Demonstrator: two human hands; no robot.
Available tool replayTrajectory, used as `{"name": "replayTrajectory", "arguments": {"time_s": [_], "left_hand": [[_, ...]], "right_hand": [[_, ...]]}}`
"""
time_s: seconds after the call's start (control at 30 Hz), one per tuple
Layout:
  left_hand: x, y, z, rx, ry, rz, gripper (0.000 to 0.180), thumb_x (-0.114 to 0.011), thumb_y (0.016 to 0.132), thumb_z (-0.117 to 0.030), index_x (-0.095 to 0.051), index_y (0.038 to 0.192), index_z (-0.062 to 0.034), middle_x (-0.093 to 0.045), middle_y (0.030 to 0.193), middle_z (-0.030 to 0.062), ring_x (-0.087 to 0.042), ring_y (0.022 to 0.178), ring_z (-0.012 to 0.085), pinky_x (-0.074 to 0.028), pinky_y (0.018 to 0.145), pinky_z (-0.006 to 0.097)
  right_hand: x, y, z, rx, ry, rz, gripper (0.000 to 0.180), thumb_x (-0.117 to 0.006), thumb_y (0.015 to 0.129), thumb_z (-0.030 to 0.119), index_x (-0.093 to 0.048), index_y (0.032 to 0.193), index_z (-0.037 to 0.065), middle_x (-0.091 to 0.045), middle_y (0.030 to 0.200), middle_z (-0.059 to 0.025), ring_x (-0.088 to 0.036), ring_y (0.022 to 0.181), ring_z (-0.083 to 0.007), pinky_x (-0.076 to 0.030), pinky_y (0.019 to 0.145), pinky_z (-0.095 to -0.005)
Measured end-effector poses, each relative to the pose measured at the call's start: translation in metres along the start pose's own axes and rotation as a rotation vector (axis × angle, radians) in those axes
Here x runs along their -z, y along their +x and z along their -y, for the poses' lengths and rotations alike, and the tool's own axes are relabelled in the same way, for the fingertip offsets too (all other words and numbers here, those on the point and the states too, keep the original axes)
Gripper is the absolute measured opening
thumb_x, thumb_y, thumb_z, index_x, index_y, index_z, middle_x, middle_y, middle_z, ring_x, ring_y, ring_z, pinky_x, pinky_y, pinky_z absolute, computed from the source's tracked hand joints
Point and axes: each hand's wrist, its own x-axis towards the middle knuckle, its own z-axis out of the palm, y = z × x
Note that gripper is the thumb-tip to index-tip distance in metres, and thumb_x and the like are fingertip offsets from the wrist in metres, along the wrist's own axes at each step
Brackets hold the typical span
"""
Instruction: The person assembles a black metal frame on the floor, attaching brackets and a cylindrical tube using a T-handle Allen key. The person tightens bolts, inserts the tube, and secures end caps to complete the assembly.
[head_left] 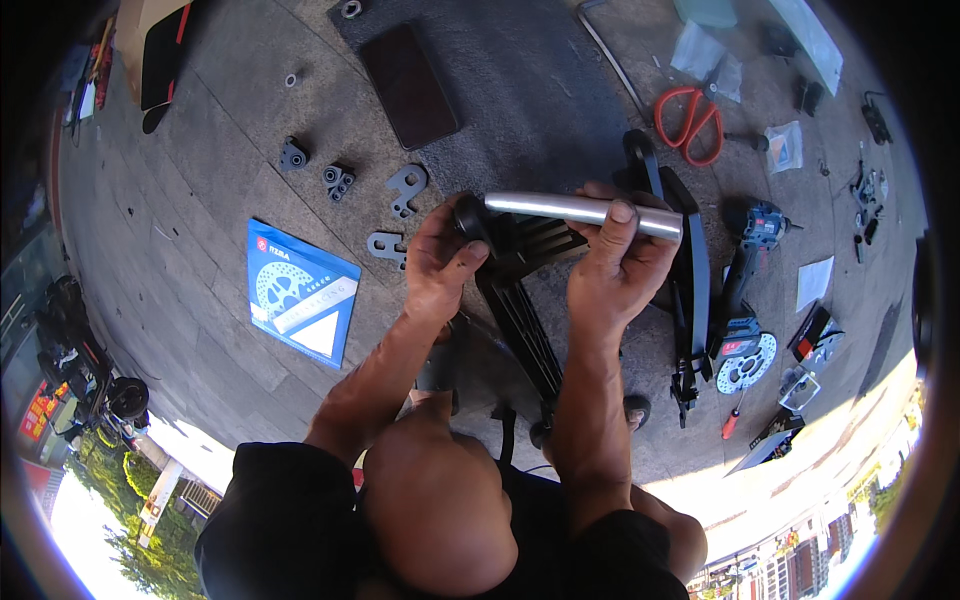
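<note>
In my right hand (620, 260) is a smooth silver metal tube (545, 207), held nearly level with the thumb across it. My left hand (435, 265) is closed round a round black part (468, 216) near the tube's left end. I cannot tell whether that part is joined to the ribbed black metal frame (522, 325) below and between my hands. Just right of my right hand lies a long black arm-shaped piece (690, 290). Two grey flat brackets (407, 190) (386, 246) lie on the paving left of my left hand.
A dark mat (530, 90) bears a black phone (408, 85). Red-handled scissors (688, 125) and a hex key (612, 55) lie ahead. At right are a cordless power tool (760, 228), a brake disc (746, 363) and a screwdriver (732, 422). A blue packet (300, 292) lies left.
</note>
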Motion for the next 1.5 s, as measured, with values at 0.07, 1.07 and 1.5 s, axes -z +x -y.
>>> {"name": "replayTrajectory", "arguments": {"time_s": [0.07, 1.07, 1.5], "left_hand": [[0.000, 0.000, -0.001, -0.007, 0.003, -0.005, 0.061, -0.071, 0.082, -0.001, -0.043, 0.136, 0.0036, -0.058, 0.120, 0.0090, -0.057, 0.110, 0.0168, -0.045, 0.096, 0.031], [0.008, -0.002, -0.001, -0.050, -0.081, -0.087, 0.042, -0.067, 0.089, -0.007, -0.051, 0.125, 0.0048, -0.062, 0.114, 0.0100, -0.058, 0.104, 0.0157, -0.044, 0.096, 0.030], [0.013, 0.001, 0.001, -0.049, -0.016, -0.096, 0.038, -0.069, 0.088, -0.007, -0.054, 0.121, 0.0037, -0.064, 0.105, 0.0047, -0.057, 0.096, 0.0104, -0.044, 0.089, 0.025]], "right_hand": [[0.001, -0.002, -0.001, 0.008, 0.017, -0.107, 0.027, -0.055, 0.098, 0.020, -0.042, 0.113, 0.002, -0.066, 0.097, -0.0193, -0.069, 0.088, -0.0243, -0.061, 0.066, -0.0313], [0.024, 0.001, 0.000, -0.144, 0.147, -0.119, 0.027, -0.056, 0.097, 0.024, -0.045, 0.110, 0.002, -0.066, 0.098, -0.0212, -0.070, 0.088, -0.0265, -0.064, 0.069, -0.0331], [-0.003, 0.031, 0.000, -0.327, 0.029, 0.205, 0.029, -0.055, 0.098, 0.024, -0.048, 0.108, -0.001, -0.066, 0.095, -0.0186, -0.068, 0.088, -0.0236, -0.062, 0.070, -0.0356]]}}
